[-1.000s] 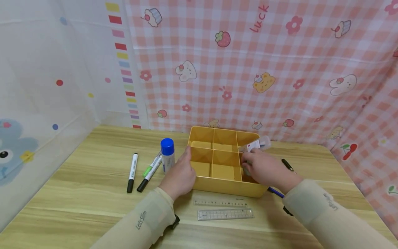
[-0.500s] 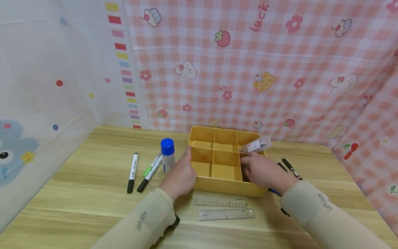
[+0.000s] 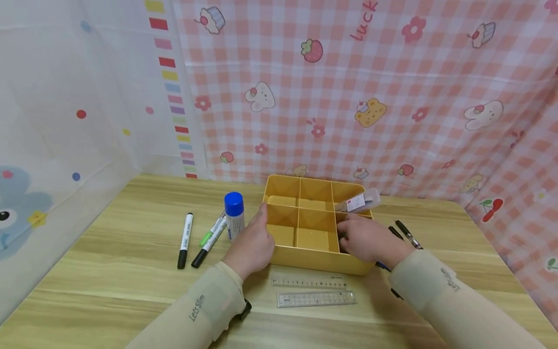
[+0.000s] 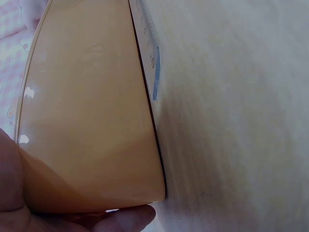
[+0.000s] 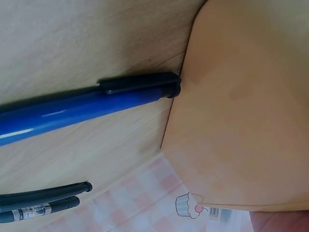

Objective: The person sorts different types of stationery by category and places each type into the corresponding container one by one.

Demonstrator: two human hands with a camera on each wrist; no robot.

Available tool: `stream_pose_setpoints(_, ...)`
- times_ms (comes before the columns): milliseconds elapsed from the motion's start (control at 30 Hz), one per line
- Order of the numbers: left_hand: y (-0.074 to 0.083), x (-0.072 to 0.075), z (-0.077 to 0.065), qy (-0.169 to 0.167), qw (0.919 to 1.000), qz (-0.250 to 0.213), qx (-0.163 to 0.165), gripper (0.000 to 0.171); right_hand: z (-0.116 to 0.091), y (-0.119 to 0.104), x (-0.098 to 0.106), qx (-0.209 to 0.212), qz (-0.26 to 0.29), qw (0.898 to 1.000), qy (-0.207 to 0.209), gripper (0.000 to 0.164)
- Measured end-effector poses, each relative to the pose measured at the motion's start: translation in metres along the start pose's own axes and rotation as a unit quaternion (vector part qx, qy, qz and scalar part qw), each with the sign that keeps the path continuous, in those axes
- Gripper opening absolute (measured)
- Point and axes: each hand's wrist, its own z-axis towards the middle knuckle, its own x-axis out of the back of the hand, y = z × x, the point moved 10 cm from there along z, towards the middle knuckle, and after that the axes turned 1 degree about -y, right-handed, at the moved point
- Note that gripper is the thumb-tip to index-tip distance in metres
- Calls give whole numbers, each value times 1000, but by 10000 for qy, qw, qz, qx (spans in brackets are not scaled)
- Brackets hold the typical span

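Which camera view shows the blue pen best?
The right wrist view: the blue pen is large, its clip clear, though the frame cuts one end. The head view shows only a short piece beside the yellow box; the left wrist view, none.

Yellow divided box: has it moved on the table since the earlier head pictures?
No. Judged against the nearest clear ruler lying in front, the yellow box keeps its place in the head view.
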Motion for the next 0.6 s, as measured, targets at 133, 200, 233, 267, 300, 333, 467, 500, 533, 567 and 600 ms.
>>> stream_pose_setpoints(133,0,0,0,-24,10000,3,16,68,1,-1,-2,45,-33,9999,-95,25)
stream_pose_setpoints(200,0,0,0,-33,10000,11,14,68,2,-1,-3,40,-63,9999,-123,24)
stream_pose_setpoints(233,0,0,0,-33,10000,18,14,68,2,-1,-4,29,-77,9999,-142,24)
stream_pose_setpoints(267,0,0,1,-33,10000,22,16,68,2,-1,-4,27,-82,9998,-161,23)
stream_pose_setpoints(300,0,0,1,-32,10000,31,17,68,2,-1,-4,25,-81,9998,-178,23)
stream_pose_setpoints(333,0,0,1,-28,10000,32,13,68,2,-1,-5,19,-85,9998,-196,23)
stream_pose_setpoints(467,0,0,0,-2,10000,34,-5,68,3,-1,-7,-13,-48,9996,-290,22)
stream_pose_setpoints(500,1,0,1,5,10000,37,-17,68,4,-1,-7,-26,-45,9995,-308,22)
stream_pose_setpoints(533,1,0,0,12,10000,38,-28,68,4,0,-8,-37,-52,9994,-326,22)
stream_pose_setpoints(567,1,0,1,15,10000,39,-29,68,4,0,-8,-48,-54,9994,-342,22)
stream_pose_setpoints(600,0,0,0,14,10000,37,-19,68,5,0,-9,-53,-63,9994,-350,22)
